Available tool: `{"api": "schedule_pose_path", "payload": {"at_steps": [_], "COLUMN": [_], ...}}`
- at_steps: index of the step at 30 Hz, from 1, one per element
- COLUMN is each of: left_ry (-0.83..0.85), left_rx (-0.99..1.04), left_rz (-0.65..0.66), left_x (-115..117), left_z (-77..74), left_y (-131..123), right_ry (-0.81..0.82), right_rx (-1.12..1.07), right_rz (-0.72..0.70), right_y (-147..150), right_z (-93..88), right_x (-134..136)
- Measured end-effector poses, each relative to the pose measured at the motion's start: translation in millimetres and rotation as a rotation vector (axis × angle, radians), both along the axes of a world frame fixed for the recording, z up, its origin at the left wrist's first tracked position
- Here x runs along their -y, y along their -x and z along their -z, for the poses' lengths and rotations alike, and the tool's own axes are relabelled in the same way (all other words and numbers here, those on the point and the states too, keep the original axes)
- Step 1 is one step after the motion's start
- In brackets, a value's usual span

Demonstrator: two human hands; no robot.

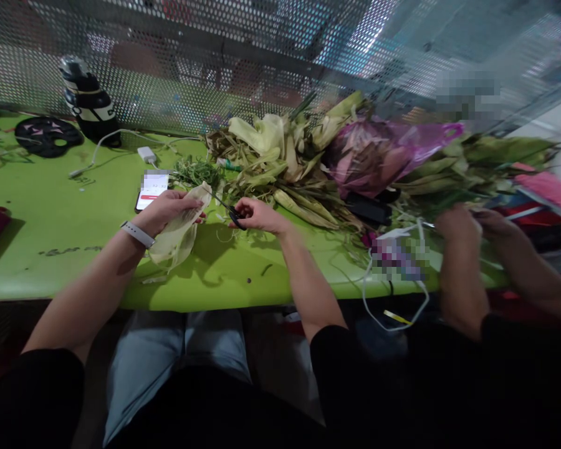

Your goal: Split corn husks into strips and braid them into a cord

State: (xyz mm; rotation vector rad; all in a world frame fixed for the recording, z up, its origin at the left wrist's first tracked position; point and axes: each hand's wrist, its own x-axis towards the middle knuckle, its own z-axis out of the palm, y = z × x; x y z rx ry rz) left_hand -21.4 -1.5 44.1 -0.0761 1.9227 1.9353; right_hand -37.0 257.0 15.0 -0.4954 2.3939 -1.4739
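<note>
In the head view, a pale husk (175, 240) is held over the green tabletop (84, 274), below and just to the right of the left hand (171, 209) and to the left of the right hand (259, 216). Its long axis is slanted: the narrow upper end is pointed away from the person and to the right, while the broader lower part is hung toward the near edge of the table and to the left. The upper part is pinched between the thumb and fingers of the left hand. By the right hand, whose fingers are curled closed, the black handles of a pair of scissors (234, 216) are gripped; the blades are aimed forward and to the left, at the husk's upper end. How far the blades are parted cannot be told. Beyond the left hand a lit phone (153, 187) is seen lying, and beyond the scissors loose green strands (191, 171) and a heap of husks (271, 149) are spread. To the right, a co-worker's hands (458, 224) are blurred.
</note>
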Motion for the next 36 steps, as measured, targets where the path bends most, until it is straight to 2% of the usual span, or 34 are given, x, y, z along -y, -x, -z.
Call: {"api": "schedule_pose_path", "payload": {"at_steps": [5,16,27,36], "left_ry": [0.047,0.046,0.043,0.049], "left_rx": [-0.026,-0.016,0.004,-0.017], "left_rz": [0.069,0.070,0.066,0.079], "left_x": [0.1,3.5,2.5,4.3], "left_z": [2.1,4.1,-0.9,3.9], "left_y": [-0.2,2.1,0.6,2.7], "right_ry": [-0.027,0.071,0.050,0.032], "right_rx": [-0.012,-0.006,-0.017,-0.044], "right_rz": [-0.037,-0.017,0.007,-0.010], "right_y": [-0.2,1.7,-1.1,2.6], "right_z": [0.0,5.5,0.5,4.6], "right_x": [-2.3,0.1,1.1,-2.7]}}
